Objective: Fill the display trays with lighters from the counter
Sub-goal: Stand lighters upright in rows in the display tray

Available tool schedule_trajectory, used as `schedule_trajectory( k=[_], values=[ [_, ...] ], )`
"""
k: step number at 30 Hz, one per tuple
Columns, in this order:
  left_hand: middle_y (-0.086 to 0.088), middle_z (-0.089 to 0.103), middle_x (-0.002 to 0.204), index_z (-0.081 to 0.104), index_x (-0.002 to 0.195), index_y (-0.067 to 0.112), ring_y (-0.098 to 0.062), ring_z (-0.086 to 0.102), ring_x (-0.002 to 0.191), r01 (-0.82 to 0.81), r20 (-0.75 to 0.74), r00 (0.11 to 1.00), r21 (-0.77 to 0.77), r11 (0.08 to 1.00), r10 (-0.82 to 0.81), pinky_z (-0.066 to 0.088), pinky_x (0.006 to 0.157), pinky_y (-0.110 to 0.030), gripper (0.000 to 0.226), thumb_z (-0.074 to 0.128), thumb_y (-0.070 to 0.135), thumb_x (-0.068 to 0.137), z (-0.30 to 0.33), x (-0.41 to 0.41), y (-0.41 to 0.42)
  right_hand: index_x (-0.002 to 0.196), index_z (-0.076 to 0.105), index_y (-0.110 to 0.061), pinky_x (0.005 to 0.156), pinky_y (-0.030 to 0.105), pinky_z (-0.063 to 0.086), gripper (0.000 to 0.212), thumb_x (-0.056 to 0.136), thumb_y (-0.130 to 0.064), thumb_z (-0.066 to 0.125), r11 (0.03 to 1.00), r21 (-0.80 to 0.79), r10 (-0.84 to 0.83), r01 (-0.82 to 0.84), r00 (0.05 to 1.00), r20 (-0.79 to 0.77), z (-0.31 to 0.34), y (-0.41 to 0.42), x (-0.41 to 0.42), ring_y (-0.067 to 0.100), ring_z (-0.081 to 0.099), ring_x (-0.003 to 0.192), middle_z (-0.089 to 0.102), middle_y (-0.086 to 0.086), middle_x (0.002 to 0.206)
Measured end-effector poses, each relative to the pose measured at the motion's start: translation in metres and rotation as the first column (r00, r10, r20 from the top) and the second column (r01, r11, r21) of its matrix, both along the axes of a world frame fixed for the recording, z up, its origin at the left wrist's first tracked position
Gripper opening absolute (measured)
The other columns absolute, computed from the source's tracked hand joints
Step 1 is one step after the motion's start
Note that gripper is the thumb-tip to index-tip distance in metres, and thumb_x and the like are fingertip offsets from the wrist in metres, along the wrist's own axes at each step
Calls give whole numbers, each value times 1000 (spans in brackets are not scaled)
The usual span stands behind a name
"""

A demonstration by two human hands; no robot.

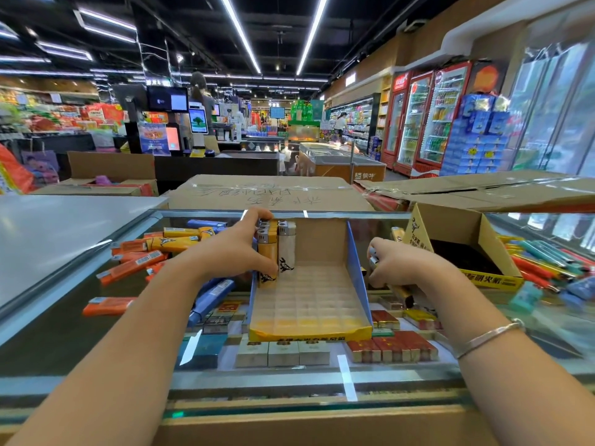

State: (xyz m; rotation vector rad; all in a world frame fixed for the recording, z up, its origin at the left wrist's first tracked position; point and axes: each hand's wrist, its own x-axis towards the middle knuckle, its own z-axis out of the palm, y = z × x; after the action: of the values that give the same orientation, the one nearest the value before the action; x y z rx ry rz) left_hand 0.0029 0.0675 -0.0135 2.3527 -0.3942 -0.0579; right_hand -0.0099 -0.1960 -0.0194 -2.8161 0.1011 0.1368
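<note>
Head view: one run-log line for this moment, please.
left hand: gripping upright lighters in display tray | right hand: holding lighters beside tray | tray: mostly unfilled

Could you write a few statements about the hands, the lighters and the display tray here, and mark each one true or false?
1. The left hand grips a clump of upright yellow lighters at the display tray's back left corner. True.
2. The tray is almost full. False: most grid cells are bare.
3. A white lighter stands beside the yellow ones. True.
4. The right hand rests flat and holds nothing. False: it grips lighters just right of the tray.
5. Loose orange lighters lie on the glass counter to the left. True.
</note>
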Motion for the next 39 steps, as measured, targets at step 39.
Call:
schedule_trajectory(
  k=[39],
  values=[
    [20, 39, 104, 23, 123, 47, -4, 58, 82, 34, -8, 999, 1, 999, -34, 48, 56, -10, 73, 76, 40, 73, 6, -10, -5, 94, 56, -22, 44, 20, 49, 31, 73, -12, 77, 649, 729, -76, -220, 934, 349, 60, -5, -18, 10, 67, 54, 62, 10, 93]
  ],
)
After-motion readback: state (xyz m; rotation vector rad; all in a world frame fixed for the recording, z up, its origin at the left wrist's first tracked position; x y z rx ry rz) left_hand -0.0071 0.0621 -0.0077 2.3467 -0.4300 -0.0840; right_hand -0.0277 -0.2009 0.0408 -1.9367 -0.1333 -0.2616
